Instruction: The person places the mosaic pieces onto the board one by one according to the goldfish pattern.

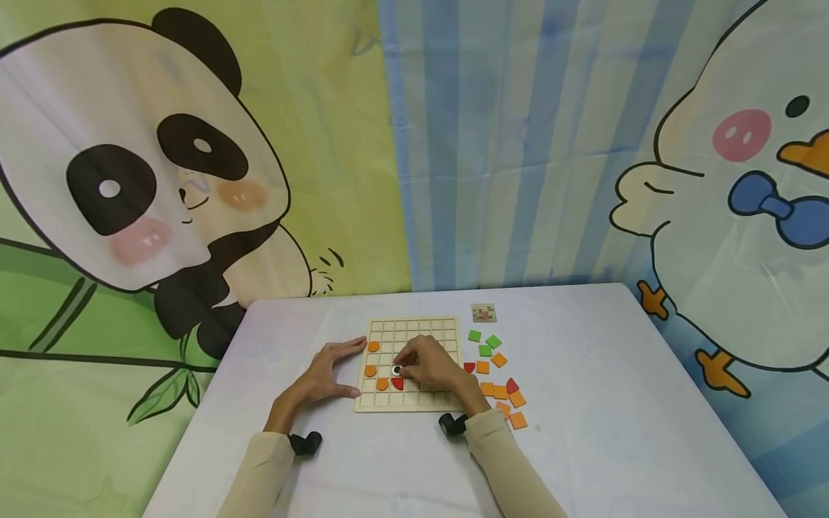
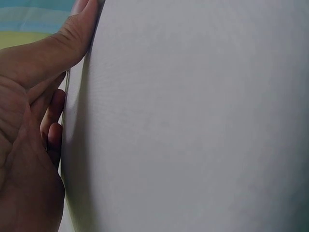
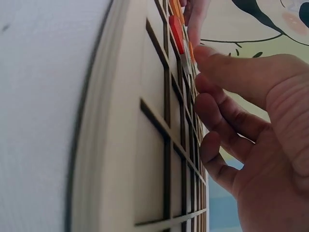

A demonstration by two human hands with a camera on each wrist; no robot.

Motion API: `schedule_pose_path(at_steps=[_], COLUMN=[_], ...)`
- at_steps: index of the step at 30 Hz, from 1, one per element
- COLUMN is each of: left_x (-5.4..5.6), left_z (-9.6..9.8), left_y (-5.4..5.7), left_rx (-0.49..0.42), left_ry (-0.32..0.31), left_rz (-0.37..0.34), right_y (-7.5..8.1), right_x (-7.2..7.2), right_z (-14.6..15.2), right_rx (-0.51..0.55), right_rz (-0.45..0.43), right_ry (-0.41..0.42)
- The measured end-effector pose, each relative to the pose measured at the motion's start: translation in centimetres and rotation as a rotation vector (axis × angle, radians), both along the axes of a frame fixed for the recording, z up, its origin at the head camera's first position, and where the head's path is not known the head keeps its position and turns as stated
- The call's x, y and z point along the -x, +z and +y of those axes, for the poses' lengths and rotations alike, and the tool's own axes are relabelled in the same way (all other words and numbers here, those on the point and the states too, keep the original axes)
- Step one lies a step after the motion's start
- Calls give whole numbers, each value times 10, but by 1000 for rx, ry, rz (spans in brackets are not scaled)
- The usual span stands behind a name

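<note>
A wooden grid board lies flat on the white table. My right hand reaches over it, thumb and fingertips pinching a small white disc with a black dot low on the board's left half. Just below that disc is a red quarter-round tile, also seen in the right wrist view as a red tile. Orange discs occupy several squares along the left side. At the board's left edge, my left hand is spread, fingertips at the upper part and thumb near the lower corner.
Right of the board lie loose green tiles, orange square tiles and red tiles. A small picture card sits beyond the green ones. Behind the table hangs a printed curtain.
</note>
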State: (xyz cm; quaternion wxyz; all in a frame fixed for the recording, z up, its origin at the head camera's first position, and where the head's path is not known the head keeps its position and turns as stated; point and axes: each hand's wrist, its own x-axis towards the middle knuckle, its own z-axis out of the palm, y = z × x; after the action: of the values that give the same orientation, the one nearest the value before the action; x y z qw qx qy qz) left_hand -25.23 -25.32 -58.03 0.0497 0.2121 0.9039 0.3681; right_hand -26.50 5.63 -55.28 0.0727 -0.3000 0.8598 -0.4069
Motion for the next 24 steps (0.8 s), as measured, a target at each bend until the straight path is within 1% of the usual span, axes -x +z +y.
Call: schedule_pose_path(at_steps=[1,5,8,13,18,23,24], left_x=[0,1,1,2,3,2,2], left_z=[0,0,-1,-2,-2,-2,-2], left_y=[0,-1,-2,-1,-1,-2,-2], left_rx=[0,-19,-17,-14,-16,-31,-26], left_ry=[-4,-22,-28,-28,-21,-31,-34], left_rz=[2,19,49,54,38,35,45], right_y=[1,5,10,15,14,14,15], right_x=[-1,-1,1,3,4,3,3], right_z=[1,9,16,31,46,62,66], right_rx=[6,16,16,22,31,48,46], right_rz=[-2,41,66,67,84,63,54], right_ry=[-5,-12,-31,-81,-103,-125,-130])
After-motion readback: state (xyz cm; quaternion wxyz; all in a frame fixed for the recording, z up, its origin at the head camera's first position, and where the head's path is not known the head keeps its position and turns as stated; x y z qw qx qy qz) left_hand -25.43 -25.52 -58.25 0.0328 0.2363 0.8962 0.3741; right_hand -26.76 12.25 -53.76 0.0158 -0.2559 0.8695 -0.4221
